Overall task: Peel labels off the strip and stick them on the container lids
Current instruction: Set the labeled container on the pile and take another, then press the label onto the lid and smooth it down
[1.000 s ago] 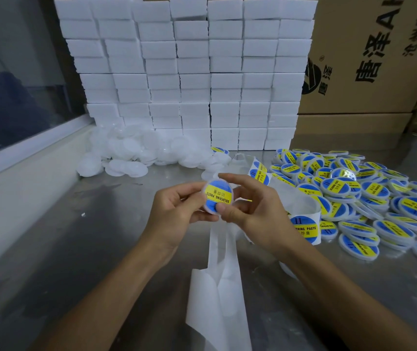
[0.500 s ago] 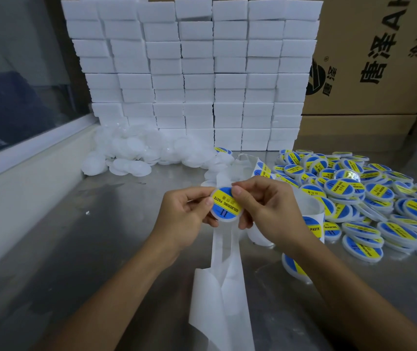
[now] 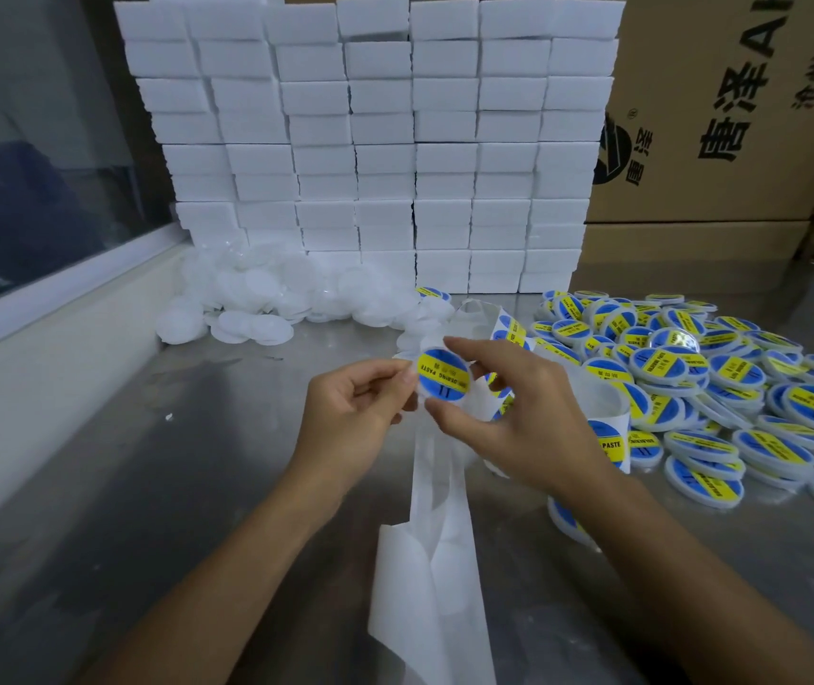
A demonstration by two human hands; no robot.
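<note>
- a round labelled lid (image 3: 443,374), blue with a yellow band, is held up in the air above the metal table (image 3: 148,487), its face turned toward the camera.
- the lid's left edge is pinched by the left hand (image 3: 353,427) between thumb and curled fingers.
- the lid is framed by the right hand (image 3: 518,412): the forefinger is laid along its upper right rim and the thumb is set just below its lower edge; whether the thumb touches cannot be told.
- the label strip (image 3: 607,417) is looped just right of the lid, partly hidden behind the right hand, with blue-and-yellow labels seen on it.
- empty white backing paper (image 3: 432,585) is trailed from below the lid toward the camera.
- a heap of finished labelled lids (image 3: 741,388) is spread to the right of the lid.
- plain white lids (image 3: 257,299) are piled beyond the lid to its left.
- stacked white blocks (image 3: 370,140) and cardboard boxes (image 3: 741,116) are ranged behind the lid.
</note>
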